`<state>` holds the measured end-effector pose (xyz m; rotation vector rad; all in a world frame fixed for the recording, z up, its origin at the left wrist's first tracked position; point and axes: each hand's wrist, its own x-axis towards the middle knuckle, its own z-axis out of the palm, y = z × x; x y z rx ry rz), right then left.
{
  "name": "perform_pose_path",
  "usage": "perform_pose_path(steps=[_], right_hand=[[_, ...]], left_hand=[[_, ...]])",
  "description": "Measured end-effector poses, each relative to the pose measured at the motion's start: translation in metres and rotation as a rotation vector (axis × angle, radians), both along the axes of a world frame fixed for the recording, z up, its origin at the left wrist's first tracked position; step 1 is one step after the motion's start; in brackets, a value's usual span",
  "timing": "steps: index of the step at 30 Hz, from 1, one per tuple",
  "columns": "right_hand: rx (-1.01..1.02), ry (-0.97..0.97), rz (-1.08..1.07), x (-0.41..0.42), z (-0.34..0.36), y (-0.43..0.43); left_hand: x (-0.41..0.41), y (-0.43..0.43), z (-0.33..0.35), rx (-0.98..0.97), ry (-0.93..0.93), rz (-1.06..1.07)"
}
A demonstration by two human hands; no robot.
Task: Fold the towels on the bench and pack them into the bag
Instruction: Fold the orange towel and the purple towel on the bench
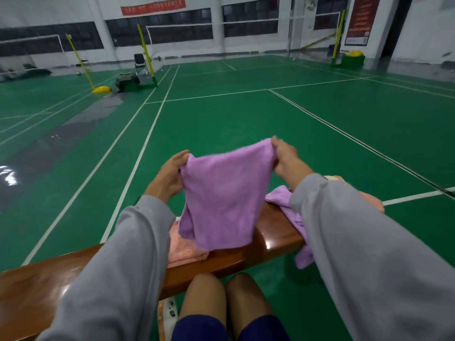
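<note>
Left grip and right grip each pinch a top corner of the purple towel, which hangs over the desk (a pink towel lies on it at seven o'clock).

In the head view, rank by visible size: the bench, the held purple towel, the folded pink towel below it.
1. bench
2. held purple towel
3. pink towel, though the held towel hides part of it

The bench's left stretch lies bare. A folded pink towel blocks its middle beneath a hanging purple towel; a crumpled purple towel covers its right.
</note>
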<state>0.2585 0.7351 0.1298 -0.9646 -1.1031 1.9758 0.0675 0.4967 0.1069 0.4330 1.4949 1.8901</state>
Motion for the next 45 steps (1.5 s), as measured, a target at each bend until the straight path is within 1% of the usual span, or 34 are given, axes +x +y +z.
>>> perform_pose_path(steps=[1, 2, 3, 4, 6, 7, 10, 13, 15, 16, 18, 19, 21, 23, 24, 25, 27, 29, 31, 32, 35, 36, 39, 40, 42, 44, 45], right_hand=[[0.021, 0.041, -0.024, 0.003, 0.008, 0.004], [0.027, 0.026, -0.021, 0.008, 0.01, 0.008], [0.028, -0.006, -0.008, 0.013, 0.01, 0.011], [0.038, -0.041, -0.002, 0.018, 0.008, 0.014], [0.101, -0.053, -0.055, 0.022, 0.003, 0.024], [0.128, -0.051, -0.09, 0.022, 0.0, 0.026], [0.143, -0.082, -0.11, 0.024, -0.004, 0.024], [0.113, -0.118, -0.093, 0.024, 0.005, 0.022], [0.115, -0.141, -0.062, 0.024, 0.019, 0.022], [0.133, -0.149, -0.048, 0.025, 0.029, 0.021], [0.16, -0.136, -0.02, 0.025, 0.048, 0.021], [0.17, -0.12, -0.014, 0.023, 0.057, 0.021], [0.217, -0.123, -0.037, 0.019, 0.072, 0.018], [0.249, -0.131, -0.053, 0.011, 0.079, 0.017], [0.25, -0.129, -0.045, 0.007, 0.082, 0.015], [0.251, -0.125, -0.041, 0.003, 0.083, 0.014], [0.259, -0.091, -0.03, -0.005, 0.086, 0.008], [0.232, -0.046, 0.007, -0.01, 0.089, 0.0], [0.192, 0.006, 0.074, -0.012, 0.09, -0.004], [0.17, 0.025, 0.113, -0.011, 0.09, -0.005], [0.139, 0.051, 0.174, -0.005, 0.09, 0.001], [0.135, 0.063, 0.175, -0.002, 0.092, 0.004], [0.156, 0.085, 0.134, 0.006, 0.095, 0.024], [0.16, 0.071, 0.132, 0.008, 0.093, 0.029], [0.193, -0.025, 0.161, 0.012, 0.087, 0.034], [0.238, -0.14, 0.174, 0.014, 0.082, 0.035], [0.234, -0.154, 0.165, 0.014, 0.081, 0.035]], left_hand=[[-0.003, -0.007, 0.005, -0.083, 0.092, -0.072], [-0.005, -0.014, 0.008, -0.197, 0.18, -0.11], [-0.01, -0.02, 0.01, -0.265, 0.226, -0.075], [-0.016, -0.023, 0.013, -0.262, 0.228, 0.004], [-0.024, -0.025, 0.023, -0.165, 0.231, 0.154], [-0.026, -0.026, 0.028, -0.137, 0.241, 0.194], [-0.02, -0.023, 0.037, -0.155, 0.284, 0.176], [-0.01, -0.014, 0.041, -0.177, 0.311, 0.157], [-0.005, -0.007, 0.046, -0.161, 0.292, 0.192], [-0.005, -0.004, 0.048, -0.138, 0.243, 0.23], [-0.011, 0.001, 0.049, -0.13, 0.058, 0.27], [-0.016, 0.002, 0.045, -0.203, -0.042, 0.229], [-0.017, -0.004, 0.031, -0.436, -0.163, 0.049], [-0.009, -0.014, 0.006, -0.631, -0.145, -0.125], [-0.005, -0.018, -0.01, -0.676, -0.109, -0.198], [0.004, -0.021, -0.023, -0.672, -0.103, -0.283], [0.023, -0.022, -0.049, -0.635, -0.127, -0.428], [0.049, -0.017, -0.061, -0.59, -0.161, -0.489], [0.066, -0.004, -0.067, -0.489, -0.226, -0.408], [0.07, 0.003, -0.065, -0.4, -0.258, -0.336], [0.067, 0.021, -0.042, -0.041, -0.317, -0.134], [0.058, 0.022, -0.03, 0.08, -0.309, -0.074], [0.019, 0.011, 0.002, 0.297, -0.258, 0.115], [0.012, 0.006, 0.008, 0.328, -0.291, 0.153], [-0.001, 0.001, 0.015, 0.341, -0.334, 0.146], [-0.008, 0.008, 0.026, 0.298, -0.284, 0.117], [-0.013, 0.013, 0.033, 0.271, -0.233, 0.099]])
